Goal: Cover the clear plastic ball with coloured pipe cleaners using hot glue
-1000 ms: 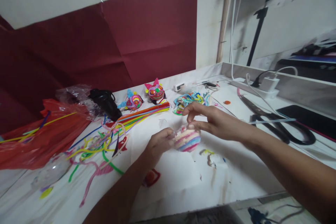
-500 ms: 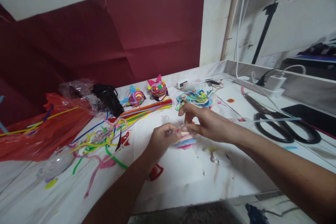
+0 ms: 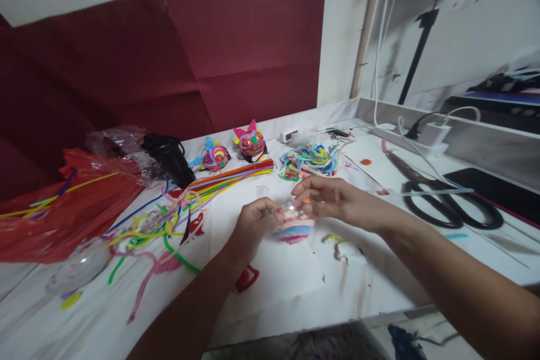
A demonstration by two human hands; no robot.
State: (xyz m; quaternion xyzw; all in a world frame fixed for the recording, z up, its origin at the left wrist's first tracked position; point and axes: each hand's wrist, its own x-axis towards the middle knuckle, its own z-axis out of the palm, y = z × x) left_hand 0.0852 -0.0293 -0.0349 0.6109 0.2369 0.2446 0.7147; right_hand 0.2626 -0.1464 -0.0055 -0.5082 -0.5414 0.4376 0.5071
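Observation:
Between my hands is a rounded clear plastic piece (image 3: 291,232) covered in part with pink, blue and cream fuzzy stripes. My left hand (image 3: 257,222) pinches its left side, thumb toward me. At its upper right, my right hand (image 3: 337,201) has its thumb and fingertips closed on the rim, by a small orange bit. The fingers partly hide the top of the piece. Beneath both hands lies a white paper sheet (image 3: 274,304). A red felt-like scrap (image 3: 247,279) rests near my left wrist.
Tangled pipe cleaners (image 3: 156,230) and a red plastic bag (image 3: 97,197) lie left. Behind are a black glue gun-like tool (image 3: 169,158), two colourful animal heads (image 3: 252,143) (image 3: 215,156), and a yarn-like bundle (image 3: 312,160). Large scissors (image 3: 453,202) and a black phone (image 3: 493,194) are right.
The fingers of my right hand have come down and curled closer to the striped piece. My left hand keeps its pinch. The whole view has shifted slightly.

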